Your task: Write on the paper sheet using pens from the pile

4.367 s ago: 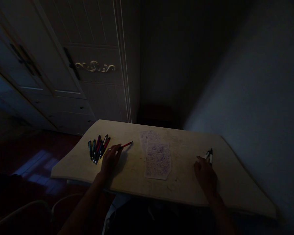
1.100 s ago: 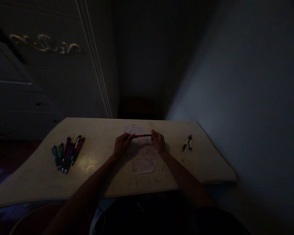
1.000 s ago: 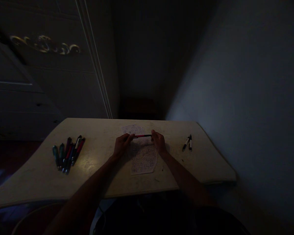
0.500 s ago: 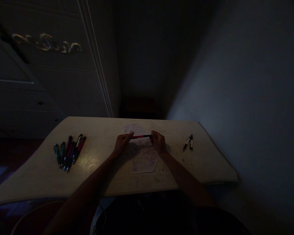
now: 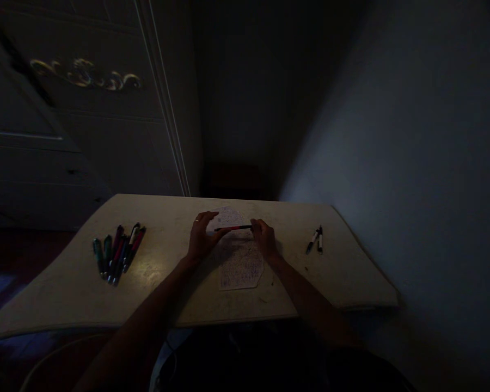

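A red and black pen [image 5: 236, 227] lies level above the scribbled paper [image 5: 240, 267], pointing left and right. Its black right end is pinched between the fingers of my right hand [image 5: 263, 238]. At the other end, my left hand [image 5: 201, 237] has its thumb beside or under the pen's tip, while its fingers are lifted apart from the thumb. Whether the left thumb touches the pen is hard to tell. A smaller torn sheet of paper [image 5: 227, 216] shows behind the pen, also covered in writing.
A bunch of several pens [image 5: 120, 253], green, red, blue and white, lies on the left of the pale table [image 5: 163, 305]. Two black and white pens [image 5: 320, 240] lie to the right. A dark cabinet [image 5: 118, 141] stands behind left, and a wall [image 5: 412, 163] rises on the right.
My left fingers have come off the pen's left end and spread upward, uncovering its tip. My right hand keeps its pinch. The view has shifted slightly.
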Demonstrator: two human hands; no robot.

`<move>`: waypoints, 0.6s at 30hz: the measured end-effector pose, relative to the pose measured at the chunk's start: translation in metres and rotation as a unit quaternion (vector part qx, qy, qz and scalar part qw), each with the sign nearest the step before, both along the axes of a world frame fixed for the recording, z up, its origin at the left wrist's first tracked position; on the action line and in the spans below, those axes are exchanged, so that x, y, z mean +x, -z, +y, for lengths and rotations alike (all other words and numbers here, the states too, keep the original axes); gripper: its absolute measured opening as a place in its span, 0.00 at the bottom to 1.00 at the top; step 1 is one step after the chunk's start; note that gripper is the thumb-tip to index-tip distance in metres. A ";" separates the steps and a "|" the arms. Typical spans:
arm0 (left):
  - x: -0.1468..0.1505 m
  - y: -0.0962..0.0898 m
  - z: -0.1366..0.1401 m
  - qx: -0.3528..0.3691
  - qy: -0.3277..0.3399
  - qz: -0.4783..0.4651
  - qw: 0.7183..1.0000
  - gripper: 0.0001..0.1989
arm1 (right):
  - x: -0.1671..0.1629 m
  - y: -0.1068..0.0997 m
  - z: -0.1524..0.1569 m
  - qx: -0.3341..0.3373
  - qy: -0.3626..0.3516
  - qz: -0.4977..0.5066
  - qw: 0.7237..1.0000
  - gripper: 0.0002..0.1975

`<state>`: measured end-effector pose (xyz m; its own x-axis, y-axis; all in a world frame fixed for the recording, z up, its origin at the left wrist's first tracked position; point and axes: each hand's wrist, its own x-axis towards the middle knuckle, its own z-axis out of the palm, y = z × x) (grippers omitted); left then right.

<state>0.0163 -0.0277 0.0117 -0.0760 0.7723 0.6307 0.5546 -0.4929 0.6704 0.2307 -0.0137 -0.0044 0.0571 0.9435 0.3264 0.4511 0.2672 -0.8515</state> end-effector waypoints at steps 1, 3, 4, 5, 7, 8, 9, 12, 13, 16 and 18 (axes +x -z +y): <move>0.000 0.001 -0.002 0.035 -0.004 0.061 0.998 0.24 | 0.000 -0.001 -0.001 0.002 0.002 -0.013 1.000 0.26; 0.004 0.003 -0.005 0.079 0.016 0.159 0.984 0.21 | -0.001 -0.004 -0.003 0.002 -0.012 -0.025 1.000 0.26; 0.006 0.005 -0.006 0.090 0.032 0.192 0.977 0.21 | -0.002 -0.005 -0.005 0.001 -0.024 -0.024 0.999 0.26; 0.009 0.007 -0.007 0.097 0.048 0.214 0.971 0.20 | -0.003 -0.006 -0.007 0.000 -0.036 -0.021 0.999 0.26; 0.015 0.011 -0.007 0.101 0.067 0.229 0.966 0.15 | -0.006 -0.008 -0.010 -0.001 -0.059 -0.015 0.998 0.25; 0.017 0.013 -0.007 0.099 0.070 0.224 0.967 0.13 | -0.007 -0.008 -0.012 0.000 -0.066 -0.012 0.998 0.25; 0.018 0.014 -0.007 0.097 0.070 0.211 0.970 0.10 | -0.008 -0.009 -0.013 0.000 -0.072 -0.009 0.997 0.25; 0.019 0.014 -0.007 0.086 0.069 0.171 0.979 0.08 | -0.011 -0.009 -0.015 -0.002 -0.081 -0.005 0.997 0.25; 0.018 0.013 -0.008 0.083 0.072 0.164 0.980 0.07 | -0.011 -0.009 -0.015 -0.006 -0.083 -0.002 0.997 0.25; 0.016 0.010 -0.010 0.072 0.079 0.167 0.980 0.08 | -0.012 -0.009 -0.015 -0.029 -0.088 0.023 0.995 0.27; 0.016 0.008 -0.011 0.064 0.082 0.170 0.980 0.09 | -0.012 -0.008 -0.015 -0.049 -0.094 0.050 0.993 0.27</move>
<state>0.0319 -0.0388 0.0035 0.2732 0.6692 0.6911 0.6415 -0.6621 0.3875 0.2188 -0.0286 0.0041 -0.0964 0.9676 0.2335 0.3128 0.2521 -0.9158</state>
